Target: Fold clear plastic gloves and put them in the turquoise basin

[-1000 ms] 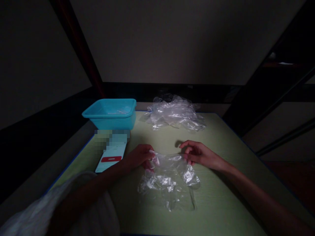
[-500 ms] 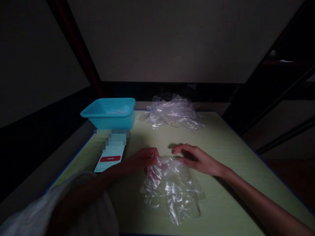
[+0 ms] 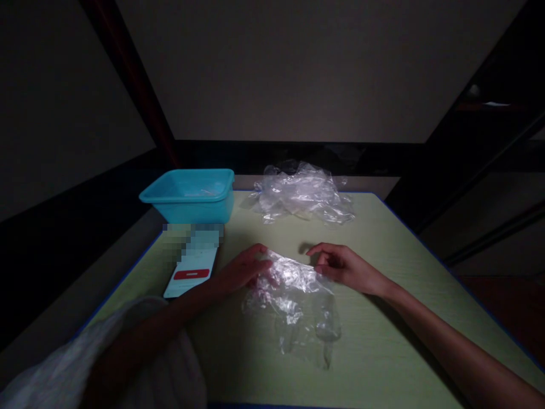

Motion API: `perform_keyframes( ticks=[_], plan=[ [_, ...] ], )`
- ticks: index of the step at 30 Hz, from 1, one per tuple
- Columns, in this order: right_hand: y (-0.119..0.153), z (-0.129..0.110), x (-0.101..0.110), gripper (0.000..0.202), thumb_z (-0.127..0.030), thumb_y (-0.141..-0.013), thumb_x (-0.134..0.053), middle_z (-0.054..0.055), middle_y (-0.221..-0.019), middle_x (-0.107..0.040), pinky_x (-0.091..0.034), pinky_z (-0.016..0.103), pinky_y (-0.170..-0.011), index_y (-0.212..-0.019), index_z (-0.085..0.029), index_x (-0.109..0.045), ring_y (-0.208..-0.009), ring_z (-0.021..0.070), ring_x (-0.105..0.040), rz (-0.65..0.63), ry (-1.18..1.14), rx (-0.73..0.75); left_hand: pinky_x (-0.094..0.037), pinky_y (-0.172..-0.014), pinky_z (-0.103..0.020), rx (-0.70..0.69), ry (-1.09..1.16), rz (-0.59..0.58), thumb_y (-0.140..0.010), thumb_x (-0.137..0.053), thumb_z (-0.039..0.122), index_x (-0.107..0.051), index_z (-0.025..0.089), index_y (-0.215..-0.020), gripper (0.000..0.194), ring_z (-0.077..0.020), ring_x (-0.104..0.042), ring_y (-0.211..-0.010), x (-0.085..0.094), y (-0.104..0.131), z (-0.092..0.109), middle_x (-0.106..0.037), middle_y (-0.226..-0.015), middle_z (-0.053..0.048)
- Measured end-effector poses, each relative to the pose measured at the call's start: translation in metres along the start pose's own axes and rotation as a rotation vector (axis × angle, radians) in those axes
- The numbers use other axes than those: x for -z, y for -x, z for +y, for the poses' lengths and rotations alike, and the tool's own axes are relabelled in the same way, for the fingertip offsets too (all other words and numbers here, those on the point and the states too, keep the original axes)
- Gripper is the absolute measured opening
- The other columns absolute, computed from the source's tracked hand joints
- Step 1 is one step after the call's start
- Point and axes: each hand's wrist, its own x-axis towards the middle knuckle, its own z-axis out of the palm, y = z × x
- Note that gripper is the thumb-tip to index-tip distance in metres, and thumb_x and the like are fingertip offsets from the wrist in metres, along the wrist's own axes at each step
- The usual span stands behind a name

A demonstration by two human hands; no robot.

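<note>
A crinkled clear plastic glove [image 3: 293, 301] is stretched between my hands, with finger-like lobes hanging toward the table's near edge. My left hand [image 3: 244, 268] pinches its upper left corner between thumb and fingers; some of those fingers show through the film. At the upper right corner, my right hand [image 3: 340, 264] grips the edge between thumb and curled fingers. The glove's top edge runs nearly straight from one hand to the other. Farther back lies a loose pile of similar clear plastic [image 3: 304, 193].
A turquoise plastic basin [image 3: 191, 211] stands at the table's back left corner. In front of it lies a phone [image 3: 191, 275] with a lit screen, partly blurred out. The pale green table [image 3: 383, 352] has a blue edge. A wall rises behind it.
The glove's top edge has been raised and pulled taut between both hands. My right hand has closed on its right corner, and the lower part has shifted and spread.
</note>
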Motion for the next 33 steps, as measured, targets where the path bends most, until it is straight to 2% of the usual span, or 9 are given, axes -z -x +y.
perform_keyframes(
  ticks=[8,14,21,23,25,27,29,31,33],
  plan=[
    [-0.004,0.010,0.018,0.023,-0.024,-0.071,-0.056,-0.005,-0.059,-0.046,-0.033,0.024,-0.047,-0.092,-0.015,-0.052,-0.049,0.0107,-0.044,0.138,0.088,-0.047,-0.041,-0.041,-0.018,0.091,-0.091,-0.064,-0.057,-0.062,0.014,-0.032,0.017,-0.114,0.064,-0.0142,-0.061,-0.045,0.001,0.009,0.004,-0.063,-0.054,0.007],
    [0.002,0.006,0.022,0.028,-0.020,-0.071,-0.055,-0.005,-0.060,-0.048,-0.036,0.023,-0.046,-0.097,-0.015,-0.048,-0.049,0.0097,-0.047,0.074,0.079,-0.111,-0.034,-0.035,-0.014,0.050,-0.140,0.158,-0.059,-0.057,0.007,-0.034,0.017,-0.115,0.061,-0.0104,-0.057,-0.042,-0.001,0.010,0.007,-0.053,-0.056,0.011],
    [0.017,-0.015,0.010,0.045,-0.015,-0.074,-0.052,-0.004,-0.059,-0.053,-0.043,0.023,-0.045,-0.115,-0.012,-0.034,-0.049,0.0123,-0.057,-0.239,0.012,-0.270,-0.039,-0.044,-0.018,-0.250,-0.487,0.511,-0.070,-0.050,0.009,-0.034,0.018,-0.116,0.050,-0.0064,-0.050,-0.043,0.011,-0.001,-0.004,-0.054,-0.074,0.005],
    [0.019,-0.019,0.009,0.042,-0.016,-0.077,-0.052,-0.003,-0.059,-0.055,-0.044,0.024,-0.044,-0.116,-0.012,-0.038,-0.047,0.0124,-0.056,-0.206,0.146,-0.198,-0.040,-0.047,-0.020,-0.385,-0.619,0.596,-0.071,-0.049,0.010,-0.037,0.017,-0.113,0.045,-0.0076,-0.049,-0.050,0.012,-0.001,-0.006,-0.055,-0.085,0.001],
    [0.018,-0.022,0.011,0.028,-0.019,-0.080,-0.051,0.002,-0.067,-0.059,-0.048,0.028,-0.051,-0.108,-0.014,-0.049,-0.055,0.0142,-0.058,-0.060,0.349,-0.039,-0.042,-0.053,-0.022,-0.494,-0.698,0.623,-0.071,-0.048,0.010,-0.042,0.017,-0.107,0.036,-0.0104,-0.050,-0.059,0.008,0.003,-0.007,-0.054,-0.090,-0.002],
    [0.015,-0.022,0.013,0.020,-0.023,-0.085,-0.049,0.008,-0.089,-0.064,-0.051,0.035,-0.071,-0.101,-0.016,-0.057,-0.079,0.0191,-0.062,0.024,0.509,0.135,-0.046,-0.061,-0.026,-0.609,-0.756,0.555,-0.073,-0.047,0.010,-0.048,0.017,-0.099,0.027,-0.0142,-0.053,-0.072,0.001,0.010,-0.007,-0.054,-0.091,-0.004],
    [0.012,-0.019,0.014,0.026,-0.028,-0.088,-0.048,0.012,-0.115,-0.059,-0.043,0.042,-0.092,-0.108,-0.017,-0.058,-0.108,0.0230,-0.054,-0.033,0.582,0.236,-0.047,-0.072,-0.030,-0.827,-0.877,0.379,-0.079,-0.045,0.011,-0.051,0.016,-0.099,0.021,-0.0175,-0.054,-0.085,-0.008,0.019,-0.009,-0.056,-0.096,-0.007],
    [0.009,-0.013,0.014,0.041,-0.036,-0.088,-0.049,0.014,-0.133,-0.047,-0.032,0.046,-0.103,-0.123,-0.015,-0.051,-0.125,0.0247,-0.040,-0.130,0.627,0.243,-0.047,-0.079,-0.032,-0.976,-0.986,0.187,-0.082,-0.044,0.012,-0.053,0.015,-0.099,0.019,-0.0193,-0.054,-0.092,-0.016,0.027,-0.010,-0.058,-0.101,-0.010],
    [0.009,-0.006,0.015,0.057,-0.045,-0.085,-0.051,0.016,-0.141,-0.036,-0.022,0.051,-0.107,-0.132,-0.013,-0.042,-0.131,0.0271,-0.030,-0.197,0.686,0.192,-0.045,-0.085,-0.034,-1.012,-1.068,0.031,-0.084,-0.044,0.014,-0.055,0.014,-0.101,0.020,-0.0207,-0.054,-0.096,-0.021,0.033,-0.012,-0.060,-0.105,-0.011]
  ],
)
